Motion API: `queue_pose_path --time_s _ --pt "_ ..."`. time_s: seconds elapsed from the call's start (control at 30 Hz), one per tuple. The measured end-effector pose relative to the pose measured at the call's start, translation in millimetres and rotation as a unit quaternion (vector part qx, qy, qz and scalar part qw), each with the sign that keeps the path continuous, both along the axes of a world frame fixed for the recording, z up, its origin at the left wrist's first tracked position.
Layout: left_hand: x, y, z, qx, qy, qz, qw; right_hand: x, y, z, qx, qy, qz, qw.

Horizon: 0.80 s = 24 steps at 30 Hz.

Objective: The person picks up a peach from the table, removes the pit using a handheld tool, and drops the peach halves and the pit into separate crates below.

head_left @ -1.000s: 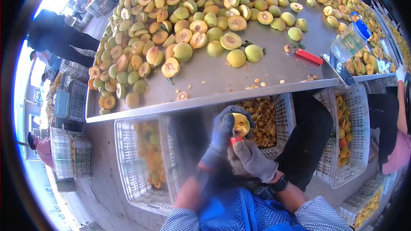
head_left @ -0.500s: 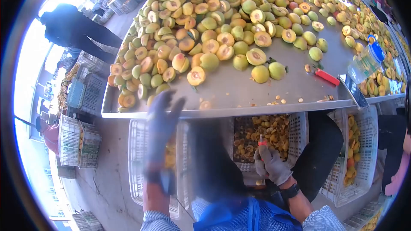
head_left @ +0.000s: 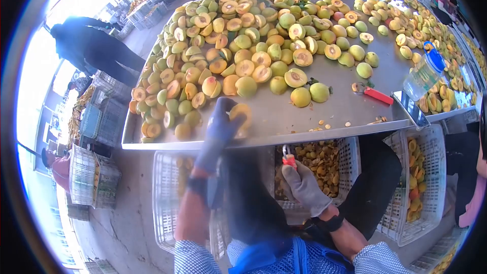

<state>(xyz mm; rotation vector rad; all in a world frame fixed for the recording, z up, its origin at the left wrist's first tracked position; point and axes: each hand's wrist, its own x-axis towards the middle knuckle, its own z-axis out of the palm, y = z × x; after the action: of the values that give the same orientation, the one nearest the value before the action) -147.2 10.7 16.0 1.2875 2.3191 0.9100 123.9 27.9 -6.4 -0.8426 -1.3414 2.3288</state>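
Note:
My left hand (head_left: 222, 124), in a blue-grey glove and blurred, is at the table's front edge with its fingers round a cut fruit half (head_left: 240, 117). In a grey glove, my right hand (head_left: 306, 187) grips a red-handled tool (head_left: 288, 159) whose metal loop points up, over a crate of fruit pieces (head_left: 319, 167). Many halved yellow-green fruits (head_left: 243, 40) are heaped on the metal table (head_left: 335, 106). A second red-handled tool (head_left: 378, 95) lies at the right, near a phone (head_left: 411, 109) and a clear bottle with a blue lid (head_left: 425, 76).
White crates stand under the table at the left (head_left: 165, 208) and right (head_left: 426, 213). A person in dark clothes (head_left: 96, 45) bends at the far left, near stacked crates (head_left: 94, 177). Another person's leg (head_left: 464, 172) shows at the right.
My left hand has moved right and up, and a fruit half is now in its fingers. My right hand has risen slightly to the left with the tool.

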Motion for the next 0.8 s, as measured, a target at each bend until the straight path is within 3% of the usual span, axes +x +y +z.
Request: queue_pose_path --time_s 0.07,0.1,0.13,0.2,0.23,0.3,0.33,0.43,0.57,0.63,0.73,0.8 --pt "21 -8 -11 0.207 -0.138 -0.003 0.969 -11 0 7 0.015 -0.013 0.017 1.0" --pt "47 -10 -7 0.266 -0.178 -0.006 0.948 -19 -1 7 0.137 0.009 -0.032 0.99" --pt "71 -14 6 0.265 -0.18 -0.007 0.947 -25 -1 8 0.257 0.031 -0.08 0.963" --pt "106 -23 28 0.244 -0.4 0.014 0.884 -26 -2 19 0.245 0.017 -0.079 0.966" --pt "111 -23 25 0.244 -0.403 0.014 0.882 -25 -3 23 0.234 0.007 -0.078 0.969" --pt "117 -23 15 0.305 -0.478 -0.022 0.823 -15 -5 25 0.216 -0.009 -0.057 0.975" --pt "121 -24 9 0.305 -0.481 -0.02 0.822 -11 -5 24 0.198 -0.021 -0.037 0.979" --pt "124 -23 2 0.258 -0.339 0.005 0.905 -7 -13 18 0.201 -0.021 -0.057 0.978" --pt "130 -22 -13 0.284 -0.36 0.039 0.888 -2 -12 25 0.235 -0.085 -0.058 0.967" --pt "134 -23 -7 0.285 -0.279 0.024 0.917 -3 -10 20 0.258 -0.075 -0.052 0.962" --pt "136 -25 -6 0.285 -0.324 0.035 0.901 -4 -8 28 0.279 -0.072 -0.052 0.956" --pt "137 -26 -1 0.269 -0.279 0.03 0.921 -6 -9 32 0.223 -0.047 -0.051 0.972"
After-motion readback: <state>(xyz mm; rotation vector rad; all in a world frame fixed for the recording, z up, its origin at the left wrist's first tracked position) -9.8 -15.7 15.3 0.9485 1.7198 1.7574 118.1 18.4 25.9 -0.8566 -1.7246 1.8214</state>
